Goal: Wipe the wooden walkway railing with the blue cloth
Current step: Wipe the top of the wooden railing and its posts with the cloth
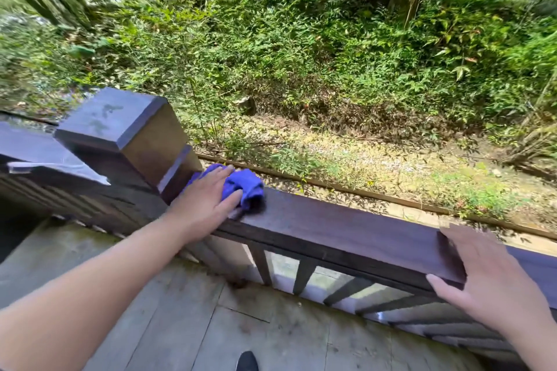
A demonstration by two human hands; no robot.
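Blue cloth (245, 182): bunched on top of the wooden railing (346, 229), at its left end, touching the base of the square post (120, 126).
Left hand (208, 202): flat on the cloth's near-left part, fingers straight and pressing down. The crumpled bulk sticks out beyond the fingertips.
Right hand (482, 274): well apart, on the rail's right stretch, fingers straight on top, thumb at the near edge, gripping nothing.

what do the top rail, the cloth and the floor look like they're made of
Top rail: wood, stained dark brown, faint lengthwise grain, slight sheen. Blue cloth: soft fabric, perhaps microfibre; it bunches in folds under the left hand. Floor: grey slabs with seams and stains, probably stone or concrete.
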